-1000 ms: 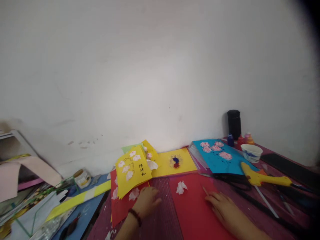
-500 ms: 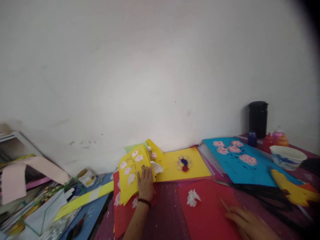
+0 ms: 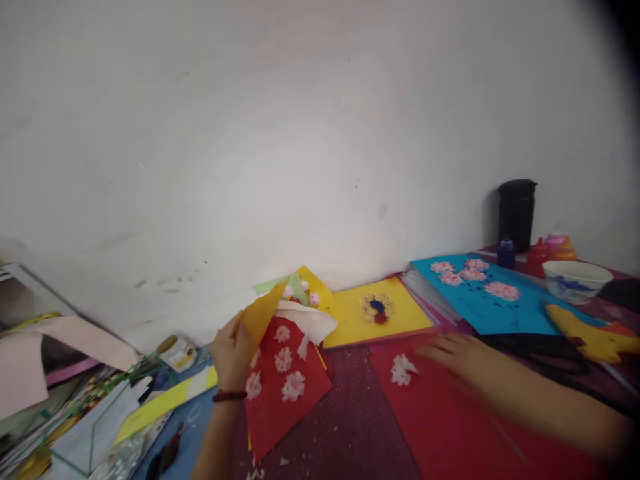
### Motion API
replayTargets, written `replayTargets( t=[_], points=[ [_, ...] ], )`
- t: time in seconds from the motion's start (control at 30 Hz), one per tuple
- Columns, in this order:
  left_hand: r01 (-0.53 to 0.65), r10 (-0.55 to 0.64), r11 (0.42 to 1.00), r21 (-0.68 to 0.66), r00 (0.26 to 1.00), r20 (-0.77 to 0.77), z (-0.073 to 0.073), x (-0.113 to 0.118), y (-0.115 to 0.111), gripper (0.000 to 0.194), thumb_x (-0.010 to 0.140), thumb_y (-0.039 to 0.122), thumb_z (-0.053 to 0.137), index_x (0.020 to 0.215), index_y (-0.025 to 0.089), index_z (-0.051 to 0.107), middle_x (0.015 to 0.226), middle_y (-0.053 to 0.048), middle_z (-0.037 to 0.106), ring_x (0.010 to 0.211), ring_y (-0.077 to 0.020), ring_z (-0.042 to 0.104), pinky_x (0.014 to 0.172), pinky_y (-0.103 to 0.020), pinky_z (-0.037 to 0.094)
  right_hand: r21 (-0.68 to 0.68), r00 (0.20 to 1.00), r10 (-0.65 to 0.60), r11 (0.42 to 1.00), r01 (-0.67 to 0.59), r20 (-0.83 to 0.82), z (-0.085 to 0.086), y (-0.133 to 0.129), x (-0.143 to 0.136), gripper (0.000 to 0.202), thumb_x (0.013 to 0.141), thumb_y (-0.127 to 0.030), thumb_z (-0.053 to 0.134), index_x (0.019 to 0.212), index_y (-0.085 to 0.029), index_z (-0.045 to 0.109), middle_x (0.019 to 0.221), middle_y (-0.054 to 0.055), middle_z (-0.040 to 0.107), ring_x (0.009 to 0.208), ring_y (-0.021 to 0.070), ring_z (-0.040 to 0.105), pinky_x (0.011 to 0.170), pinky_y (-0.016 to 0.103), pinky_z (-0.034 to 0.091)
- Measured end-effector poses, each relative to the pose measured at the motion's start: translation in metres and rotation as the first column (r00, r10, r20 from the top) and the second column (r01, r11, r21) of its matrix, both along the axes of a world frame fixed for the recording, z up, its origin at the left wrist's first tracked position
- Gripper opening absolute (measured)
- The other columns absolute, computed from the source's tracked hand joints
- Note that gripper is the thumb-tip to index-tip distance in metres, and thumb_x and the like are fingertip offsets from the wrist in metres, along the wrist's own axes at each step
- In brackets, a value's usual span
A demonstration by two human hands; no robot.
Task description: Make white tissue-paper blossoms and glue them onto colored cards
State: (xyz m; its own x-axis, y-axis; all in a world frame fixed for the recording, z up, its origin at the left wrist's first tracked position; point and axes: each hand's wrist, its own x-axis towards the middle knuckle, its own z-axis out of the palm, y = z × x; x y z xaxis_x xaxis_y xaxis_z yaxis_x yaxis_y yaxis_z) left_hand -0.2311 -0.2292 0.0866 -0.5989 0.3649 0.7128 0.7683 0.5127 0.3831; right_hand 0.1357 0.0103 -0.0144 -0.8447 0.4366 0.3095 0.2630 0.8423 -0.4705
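Note:
My left hand (image 3: pixel 233 353) is closed on the edge of a yellow sheet of paper (image 3: pixel 263 317), lifted and bent upward. Beneath it lies a red sheet (image 3: pixel 280 423) with pale pink flowers on it. A loose whitish piece of paper (image 3: pixel 310 321) sticks out behind the yellow sheet. My right hand (image 3: pixel 453 353), blurred by motion, is over a plain red sheet (image 3: pixel 450 427) with its fingers stretched out. Just left of its fingertips is a crumpled white tissue (image 3: pixel 401 370). A thin stick (image 3: pixel 507 437), faint and blurred, is on the same red sheet.
A yellow sheet with dark paint (image 3: pixel 400 300) and a blue sheet with pink flowers (image 3: pixel 515 317) lie near the wall. At right are a white bowl (image 3: pixel 577 280), paint bottles (image 3: pixel 537 257), a black container (image 3: pixel 517 217) and a yellow cutout (image 3: pixel 590 337). A jar (image 3: pixel 177 352) stands left.
My left hand has moved left and lifted the yellow flowered paper, uncovering the red flowered sheet. My right hand has let go of the thin stick and moved up and left towards the tissue.

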Motion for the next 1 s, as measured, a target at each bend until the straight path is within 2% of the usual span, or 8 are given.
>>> replayTargets(
  t=[0.1, 0.2, 0.47, 0.67, 0.77, 0.87, 0.9, 1.0],
  points=[
    [0.008, -0.01, 0.991, 0.131, 1.0, 0.011, 0.008, 0.01, -0.019, 0.039, 0.086, 0.036, 0.04, 0.11, 0.017, 0.064, 0.108, -0.009, 0.068, 0.099, -0.0269, 0.061, 0.086, -0.04, 0.048, 0.047, 0.994, 0.099, 0.994, -0.101, 0.039, 0.042, -0.014, -0.074, 0.046, 0.076, -0.014, 0.048, 0.12, -0.022, 0.059, 0.118, 0.009, 0.062, 0.106, 0.0266, 0.058, 0.091, 0.04, 0.043],
    [0.08, -0.079, 0.997, 0.008, 0.991, -0.112, -0.012, 0.034, -0.026, 0.036, 0.083, 0.029, 0.044, 0.11, 0.016, 0.063, 0.111, -0.009, 0.067, 0.105, -0.027, 0.059, 0.096, -0.045, 0.042, -0.011, 0.995, 0.056, 0.998, -0.056, 0.082, 0.054, -0.023, -0.16, 0.049, 0.083, -0.023, 0.051, 0.131, -0.014, 0.045, 0.124, 0.012, 0.058, 0.111, 0.022, 0.055, 0.094, 0.033, 0.041],
    [0.235, -0.322, 0.88, -0.414, 0.934, -0.155, -0.166, 0.084, -0.031, 0.053, 0.08, 0.008, 0.04, 0.127, 0.031, 0.051, 0.127, -0.002, 0.058, 0.122, -0.0243, 0.048, 0.112, -0.054, 0.022, 0.002, 0.965, -0.149, 0.988, 0.152, 0.216, 0.025, -0.01, -0.272, 0.026, 0.09, -0.031, 0.053, 0.11, -0.015, 0.057, 0.111, 0.007, 0.059, 0.095, 0.0197, 0.059, 0.081, 0.041, 0.05],
    [0.29, -0.392, 0.812, -0.507, 0.914, -0.104, -0.228, 0.085, -0.02, 0.038, 0.089, 0.023, 0.044, 0.123, 0.034, 0.054, 0.124, -0.003, 0.06, 0.118, -0.0265, 0.053, 0.104, -0.053, 0.038, 0.027, 0.976, -0.219, 0.975, 0.218, 0.02, 0.082, 0.028, -0.302, 0.027, 0.09, -0.031, 0.053, 0.111, -0.014, 0.056, 0.111, 0.007, 0.059, 0.095, 0.0198, 0.059, 0.08, 0.04, 0.051],
    [0.359, -0.404, 0.744, -0.564, 0.913, 0.048, -0.217, 0.089, -0.014, 0.037, 0.087, 0.032, 0.049, 0.124, 0.031, 0.054, 0.126, -0.006, 0.058, 0.119, -0.0298, 0.051, 0.104, -0.056, 0.037, 0.067, 0.978, -0.183, 0.979, 0.191, -0.104, 0.131, 0.033, -0.311, 0.026, 0.09, -0.029, 0.052, 0.11, -0.014, 0.056, 0.109, 0.007, 0.06, 0.097, 0.0207, 0.058, 0.082, 0.041, 0.049],
    [0.471, -0.406, 0.675, -0.568, 0.88, 0.248, -0.176, 0.094, -0.015, 0.074, 0.069, 0.051, 0.067, 0.135, 0.028, 0.041, 0.137, -0.009, 0.048, 0.125, -0.0364, 0.043, 0.106, -0.062, 0.028, 0.134, 0.977, -0.087, 0.984, 0.114, -0.195, 0.181, 0.022, -0.303, 0.024, 0.088, -0.013, 0.046, 0.108, -0.01, 0.059, 0.103, 0.008, 0.063, 0.099, 0.0208, 0.057, 0.083, 0.034, 0.045],
    [0.48, -0.395, 0.689, -0.544, 0.877, 0.274, -0.156, 0.092, -0.015, 0.088, 0.063, 0.053, 0.07, 0.139, 0.028, 0.034, 0.141, -0.01, 0.043, 0.127, -0.037, 0.04, 0.106, -0.062, 0.026, 0.161, 0.975, -0.048, 0.983, 0.084, -0.217, 0.197, 0.015, -0.298, 0.027, 0.085, -0.01, 0.045, 0.107, -0.009, 0.06, 0.102, 0.007, 0.063, 0.1, 0.0206, 0.057, 0.083, 0.032, 0.043],
    [0.156, -0.12, 0.946, -0.284, 0.982, 0.143, -0.088, 0.076, -0.003, 0.097, 0.069, 0.044, 0.068, 0.144, 0.014, 0.015, 0.145, -0.017, 0.033, 0.134, -0.0322, 0.029, 0.109, -0.052, 0.025, 0.245, 0.963, 0.074, 0.969, -0.009, -0.259, 0.239, -0.014, -0.276, 0.033, 0.077, -0.007, 0.046, 0.106, -0.009, 0.061, 0.099, 0.004, 0.063, 0.099, 0.0194, 0.056, 0.082, 0.028, 0.039]
  ],
)
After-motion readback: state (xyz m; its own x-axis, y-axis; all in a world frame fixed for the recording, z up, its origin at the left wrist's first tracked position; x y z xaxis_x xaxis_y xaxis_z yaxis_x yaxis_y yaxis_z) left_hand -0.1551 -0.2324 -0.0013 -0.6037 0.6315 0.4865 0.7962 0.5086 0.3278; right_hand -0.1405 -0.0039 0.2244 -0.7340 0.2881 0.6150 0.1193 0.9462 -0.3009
